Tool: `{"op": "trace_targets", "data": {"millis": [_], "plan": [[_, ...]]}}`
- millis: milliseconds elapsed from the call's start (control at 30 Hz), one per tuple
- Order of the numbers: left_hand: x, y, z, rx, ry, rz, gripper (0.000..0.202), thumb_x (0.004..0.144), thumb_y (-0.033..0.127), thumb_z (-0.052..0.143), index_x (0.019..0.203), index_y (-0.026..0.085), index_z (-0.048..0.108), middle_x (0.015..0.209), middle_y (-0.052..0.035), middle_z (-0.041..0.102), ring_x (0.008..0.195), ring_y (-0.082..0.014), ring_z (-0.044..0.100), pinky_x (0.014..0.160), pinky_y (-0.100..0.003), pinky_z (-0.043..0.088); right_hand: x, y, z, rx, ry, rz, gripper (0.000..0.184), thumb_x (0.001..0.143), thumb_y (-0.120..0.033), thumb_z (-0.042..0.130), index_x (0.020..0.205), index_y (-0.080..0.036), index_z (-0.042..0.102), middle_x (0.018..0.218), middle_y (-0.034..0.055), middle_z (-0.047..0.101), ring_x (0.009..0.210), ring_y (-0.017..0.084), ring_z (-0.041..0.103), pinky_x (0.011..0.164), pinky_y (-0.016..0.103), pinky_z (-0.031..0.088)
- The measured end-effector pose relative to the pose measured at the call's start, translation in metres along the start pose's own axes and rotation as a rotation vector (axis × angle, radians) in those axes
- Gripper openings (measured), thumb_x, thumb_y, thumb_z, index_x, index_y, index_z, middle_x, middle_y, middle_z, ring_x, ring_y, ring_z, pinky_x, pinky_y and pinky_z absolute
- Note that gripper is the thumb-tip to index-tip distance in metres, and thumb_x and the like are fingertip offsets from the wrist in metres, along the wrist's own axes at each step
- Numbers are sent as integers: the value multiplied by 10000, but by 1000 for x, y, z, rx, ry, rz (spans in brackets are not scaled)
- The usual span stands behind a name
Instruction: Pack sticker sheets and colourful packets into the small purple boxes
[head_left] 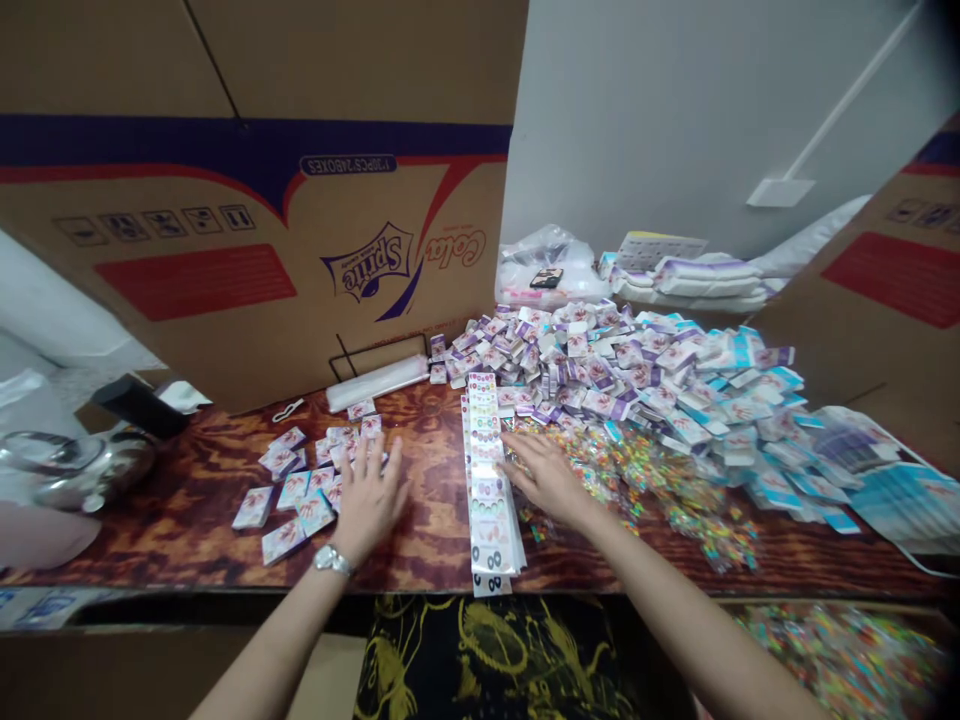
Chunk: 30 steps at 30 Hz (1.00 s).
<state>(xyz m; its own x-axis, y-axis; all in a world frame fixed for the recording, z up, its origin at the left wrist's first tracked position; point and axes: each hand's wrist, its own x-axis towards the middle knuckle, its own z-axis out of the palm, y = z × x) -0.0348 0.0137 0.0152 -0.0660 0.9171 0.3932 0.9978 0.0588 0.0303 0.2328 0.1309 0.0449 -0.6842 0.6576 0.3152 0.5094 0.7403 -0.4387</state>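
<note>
My left hand [371,505], with a silver watch [332,561] on its wrist, lies flat with fingers spread at the edge of a group of small printed boxes [283,540]. Its fingertips reach over the nearest boxes and hold nothing that I can see. A stack of long white sticker strips [487,510] with rows of coloured prints lies lengthwise between my hands. At its right edge is my right hand [551,480], fingers stretched out and tips at the strips. Small clear packets of colourful candy [675,490] lie beyond and beside that hand.
A large heap of small boxes [600,375] covers the back right of the wooden table [427,540]. Big cardboard cartons [262,220] stand at the back left and right. A clear plastic roll [379,383] and a metal kettle-like object [97,465] are further left. More candy packets [847,650] lie below, right.
</note>
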Motion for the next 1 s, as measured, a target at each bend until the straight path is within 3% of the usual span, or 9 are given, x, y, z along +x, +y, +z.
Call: {"op": "trace_targets", "data": {"millis": [133,267,467,700,767,833,900,1000], "plan": [[-14,63,-9,-196,-20,196,454,908,288,405,1326,112,405,1382,-175,420,1342,-309,258,1046,-525,281,26,23,18,-159,-222,-13,629,875,-460,467,1401,-145,329,1441,125,342,1338,310,255,1064,483,255],[-20,102,-13,-283,-197,343,478,930,349,355,1363,146,363,1410,-135,400,1320,-289,317,1036,-492,327,51,36,24,-239,-338,-16,702,868,-527,436,1423,-127,280,1476,123,266,1368,319,165,1072,475,236],[-19,106,-8,-298,-287,349,467,932,362,343,1350,160,392,1416,-134,391,1318,-297,323,1038,-513,313,53,37,28,-286,-353,-34,585,884,-523,416,1382,-218,372,1441,88,353,1363,320,179,1052,528,220],[-19,105,-9,-473,-304,295,465,915,363,383,1330,157,427,1410,-152,394,1322,-320,303,1049,-540,271,48,25,31,-329,-252,-57,393,917,-451,420,1238,-260,543,1313,54,523,1258,292,385,1018,505,287],[-18,106,-16,-646,-299,216,441,901,372,411,1287,172,486,1380,-144,438,1299,-319,341,1053,-521,272,49,19,24,-342,-230,-76,322,923,-401,438,1178,-271,586,1237,52,585,1205,272,452,1011,517,288],[-16,108,-26,-899,-306,44,402,889,400,434,1208,192,565,1275,-133,544,1203,-298,459,1019,-462,336,47,10,11,-344,-186,-103,281,928,-359,447,1144,-272,604,1183,50,622,1146,248,512,1006,518,296],[-11,110,-38,-1247,-367,-253,422,869,476,447,1119,183,618,1084,-129,644,999,-268,587,886,-402,446,39,-5,-8,-321,-78,-166,265,926,-316,462,1146,-258,599,1149,49,643,1074,217,566,1004,493,314],[1,111,-56,-1894,-479,-699,553,836,601,412,1105,156,599,965,-125,667,831,-234,632,737,-355,492,17,-37,-38,-258,126,-368,258,919,-218,473,1153,-219,583,1093,44,670,992,171,604,1009,443,332]]}}
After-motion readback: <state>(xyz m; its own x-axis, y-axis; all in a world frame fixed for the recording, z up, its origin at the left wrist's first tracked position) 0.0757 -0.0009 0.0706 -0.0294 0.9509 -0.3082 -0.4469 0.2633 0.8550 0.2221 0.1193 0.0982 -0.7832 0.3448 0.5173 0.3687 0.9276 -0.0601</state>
